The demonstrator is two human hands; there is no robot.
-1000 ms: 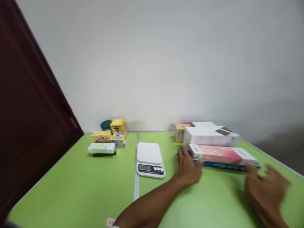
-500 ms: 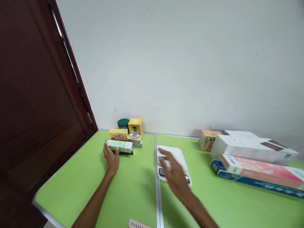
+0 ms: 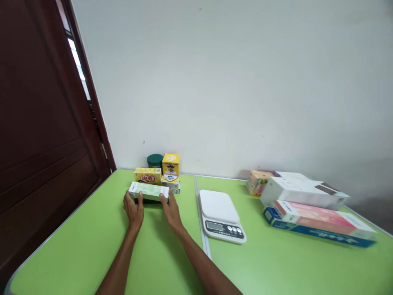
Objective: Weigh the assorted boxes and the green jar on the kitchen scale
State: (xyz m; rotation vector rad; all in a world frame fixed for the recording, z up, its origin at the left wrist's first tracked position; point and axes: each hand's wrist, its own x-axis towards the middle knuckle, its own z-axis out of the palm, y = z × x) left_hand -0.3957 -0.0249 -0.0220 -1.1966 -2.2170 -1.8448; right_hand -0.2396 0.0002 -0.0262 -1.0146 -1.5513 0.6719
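My left hand (image 3: 134, 208) is closed around the left end of a long pale green and white box (image 3: 149, 190), its thumb on the front face. At the opposite end, my right hand (image 3: 170, 208) grips the same box, thumb also at the front. A dark, flat thing (image 3: 149, 201) shows under the box, partly hidden. Directly behind stand a yellow box with red lettering (image 3: 147, 176) and a yellow cube-shaped box (image 3: 170, 164) on top of small boxes (image 3: 172, 184). A green-lidded container (image 3: 154, 160) is at the back.
A white kitchen scale (image 3: 219, 211) lies right of the table's seam (image 3: 201, 221). Farther right are an orange box (image 3: 257, 182), a large white box (image 3: 294, 190), and a pink box (image 3: 319, 215) on a blue box (image 3: 319, 234). A wall (image 3: 230, 90) borders the green table (image 3: 76, 241).
My right hand has moved left from above the scale to the right end of the pale green box. My left hand has closed on its left end. The view has shifted slightly.
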